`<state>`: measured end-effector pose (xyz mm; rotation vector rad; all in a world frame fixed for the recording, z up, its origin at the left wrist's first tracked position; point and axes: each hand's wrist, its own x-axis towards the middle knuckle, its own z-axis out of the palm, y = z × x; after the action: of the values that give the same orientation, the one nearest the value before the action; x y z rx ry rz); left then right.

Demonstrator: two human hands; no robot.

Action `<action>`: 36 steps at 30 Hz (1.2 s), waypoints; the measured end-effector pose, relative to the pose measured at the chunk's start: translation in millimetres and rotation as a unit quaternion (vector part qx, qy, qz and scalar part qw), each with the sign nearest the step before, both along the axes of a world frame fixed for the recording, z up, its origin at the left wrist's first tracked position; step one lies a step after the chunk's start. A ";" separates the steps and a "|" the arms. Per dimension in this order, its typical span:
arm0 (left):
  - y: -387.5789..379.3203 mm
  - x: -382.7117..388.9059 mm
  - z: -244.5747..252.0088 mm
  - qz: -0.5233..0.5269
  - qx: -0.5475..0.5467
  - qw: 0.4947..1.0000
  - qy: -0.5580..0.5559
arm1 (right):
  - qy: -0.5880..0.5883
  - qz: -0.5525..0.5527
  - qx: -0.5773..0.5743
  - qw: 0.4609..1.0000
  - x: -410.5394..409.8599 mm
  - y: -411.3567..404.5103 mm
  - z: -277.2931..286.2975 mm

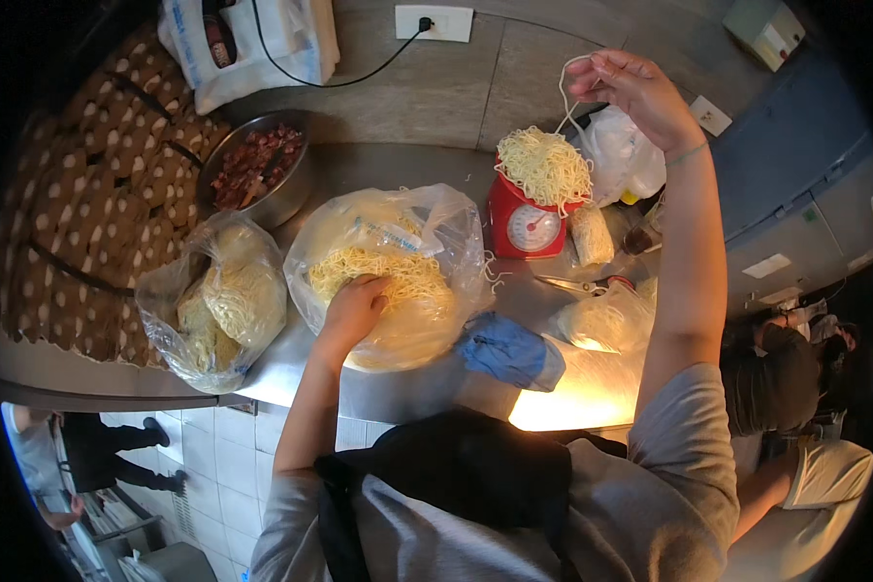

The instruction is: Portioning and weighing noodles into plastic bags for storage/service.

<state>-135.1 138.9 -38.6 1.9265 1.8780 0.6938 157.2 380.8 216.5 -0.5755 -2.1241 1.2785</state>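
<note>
My left hand reaches into a large clear plastic bag of yellow noodles. Its fingertips are sunk among the strands, so their grip is hidden. Raised high at the right, my right hand pinches a few thin noodle strands that dangle toward a red dial kitchen scale. A heap of noodles sits on top of the scale. Stray noodle pieces lie on the steel counter between bag and scale.
Left are another bag of noodles, a metal bowl of chopped reddish food, and stacked egg trays. Scissors, a small noodle bag and a blue cloth-like bundle lie right. A black cord hangs behind. Other people stand nearby.
</note>
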 end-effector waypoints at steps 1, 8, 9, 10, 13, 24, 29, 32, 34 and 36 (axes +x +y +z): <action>-0.5 0.2 -0.9 0.004 0.004 1.000 0.006 | -0.021 -0.055 0.012 0.998 2.6 3.1 -2.0; -1.3 1.9 -5.4 0.000 0.024 1.000 0.015 | -0.277 -0.224 0.159 0.921 10.4 38.6 -76.0; -2.9 0.6 -6.0 0.004 0.023 1.000 0.017 | -0.362 -0.245 0.191 0.879 1.2 29.0 -75.8; -3.5 0.0 -6.7 0.007 0.023 1.000 0.019 | -0.442 -0.265 0.221 0.828 -5.6 18.3 -76.7; -4.6 0.3 -9.0 0.010 0.031 0.999 0.030 | -0.271 -0.253 0.258 0.892 -12.8 -12.5 -87.4; -9.9 8.6 11.5 0.051 0.069 0.996 -0.031 | -0.404 -0.232 0.219 0.858 -63.5 -115.4 -309.9; -17.8 8.5 24.5 0.066 0.106 0.991 -0.052 | -0.358 -0.246 0.349 0.830 -47.1 -131.7 -341.3; -22.7 9.0 31.6 0.078 0.105 0.989 -0.069 | -0.354 -0.221 0.291 0.861 -35.6 -125.6 -305.9; -23.4 12.9 36.4 0.070 0.116 0.988 -0.081 | -0.183 -0.295 0.280 0.895 -35.4 -113.3 -274.9; -28.8 11.2 38.6 0.073 0.109 0.988 -0.083 | -0.083 -0.346 0.315 0.880 -43.2 -108.4 -218.4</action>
<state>-123.9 110.2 0.0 1.8024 1.9189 1.1114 114.0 272.4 -1.9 -1.0341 -2.0066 0.1298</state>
